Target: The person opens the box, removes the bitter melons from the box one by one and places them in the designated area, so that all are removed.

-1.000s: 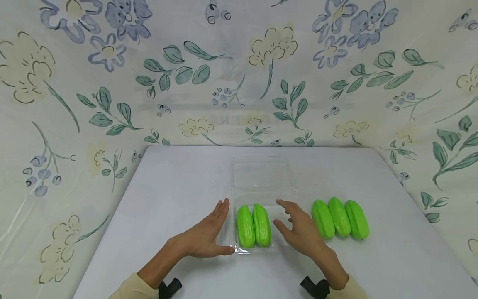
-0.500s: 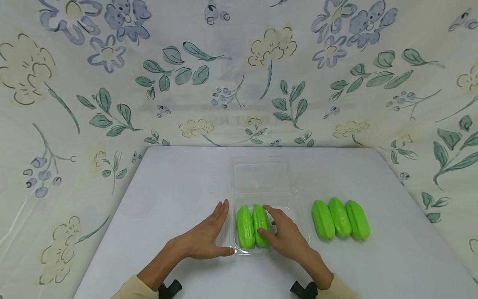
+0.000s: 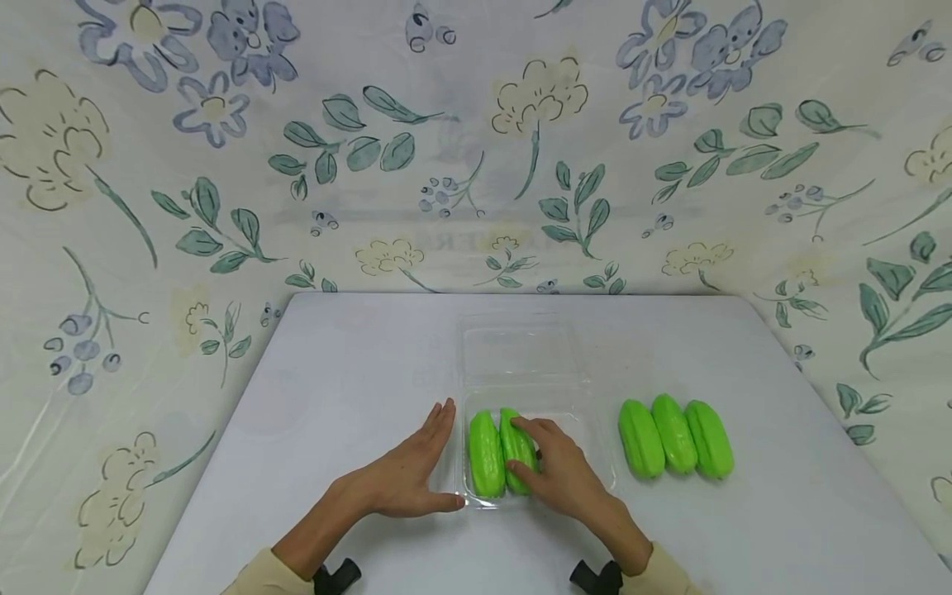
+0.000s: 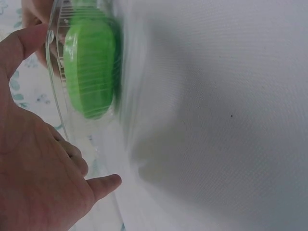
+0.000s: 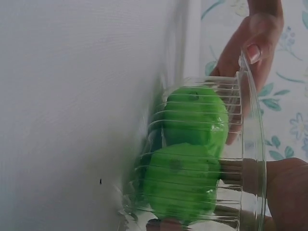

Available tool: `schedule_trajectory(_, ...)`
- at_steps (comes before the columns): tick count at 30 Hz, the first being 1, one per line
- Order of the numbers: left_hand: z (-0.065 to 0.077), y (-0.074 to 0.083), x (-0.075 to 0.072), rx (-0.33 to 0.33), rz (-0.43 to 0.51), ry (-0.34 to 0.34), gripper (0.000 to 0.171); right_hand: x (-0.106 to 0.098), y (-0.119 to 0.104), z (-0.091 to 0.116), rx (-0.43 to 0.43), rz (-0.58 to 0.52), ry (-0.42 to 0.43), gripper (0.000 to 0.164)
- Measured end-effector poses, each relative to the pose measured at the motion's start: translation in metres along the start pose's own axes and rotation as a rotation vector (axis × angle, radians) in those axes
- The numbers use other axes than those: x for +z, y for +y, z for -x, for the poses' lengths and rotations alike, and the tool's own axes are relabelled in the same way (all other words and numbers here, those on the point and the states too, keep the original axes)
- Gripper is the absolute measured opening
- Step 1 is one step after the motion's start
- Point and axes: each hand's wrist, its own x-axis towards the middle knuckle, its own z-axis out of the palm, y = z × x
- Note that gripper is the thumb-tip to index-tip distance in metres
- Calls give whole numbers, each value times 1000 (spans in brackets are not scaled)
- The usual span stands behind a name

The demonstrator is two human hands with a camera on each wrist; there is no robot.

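So the right hand (image 3: 561, 471) has slid inward since a second ago, thumb and fingers now clamped on a green veggie (image 3: 517, 447) inside the clear box (image 3: 590, 426). Another one (image 3: 487, 454) sits just left of that grip; three more (image 3: 675, 434) lie to its right on the white table (image 3: 357, 355). Left hand's (image 3: 405, 475) fingers are straight, thumb at the box's corner. Flowery sheeting (image 3: 461, 132) rises beyond the grip.

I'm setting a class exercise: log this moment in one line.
box: two vegetables, lid open; right hand: on right one; left hand: thumb at box edge; outside: three vegetables
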Motion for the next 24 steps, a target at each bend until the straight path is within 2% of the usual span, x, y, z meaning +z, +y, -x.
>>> schedule_trajectory(16,-1,1,-1,-1,-4,2,117,-28,-7,7,34,-17,49,56)
schedule_trajectory(24,-1,1,-1,2,-7,2,117,-46,1,10,19,-50,90,56)
